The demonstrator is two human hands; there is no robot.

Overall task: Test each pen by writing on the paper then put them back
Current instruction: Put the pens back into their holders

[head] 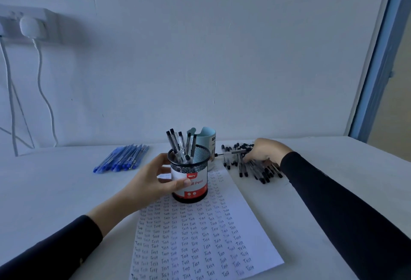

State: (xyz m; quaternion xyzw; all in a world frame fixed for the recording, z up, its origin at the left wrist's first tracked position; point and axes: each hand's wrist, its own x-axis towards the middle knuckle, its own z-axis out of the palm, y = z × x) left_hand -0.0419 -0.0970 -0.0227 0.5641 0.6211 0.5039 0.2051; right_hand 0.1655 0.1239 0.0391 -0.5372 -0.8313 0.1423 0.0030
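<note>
The right hand (264, 150) sits over the heap of black pens (255, 170) on the right of the surface (55, 186), fingers pinching one pen (231, 152) that lies crosswise, pointing toward the mesh holder (189, 181) just to its left; the left hand (153, 179) wraps the holder, which stands on the paper (200, 235); the holder's label reads "ll Pens"; rows of "Test" fill the paper.

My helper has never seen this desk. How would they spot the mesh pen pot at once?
On the white table lies a paper covered in handwritten words. At its far end stands the black mesh holder, gripped by the left hand. Unlike the pale blue cup behind it, it wears a red-and-white label.
</note>
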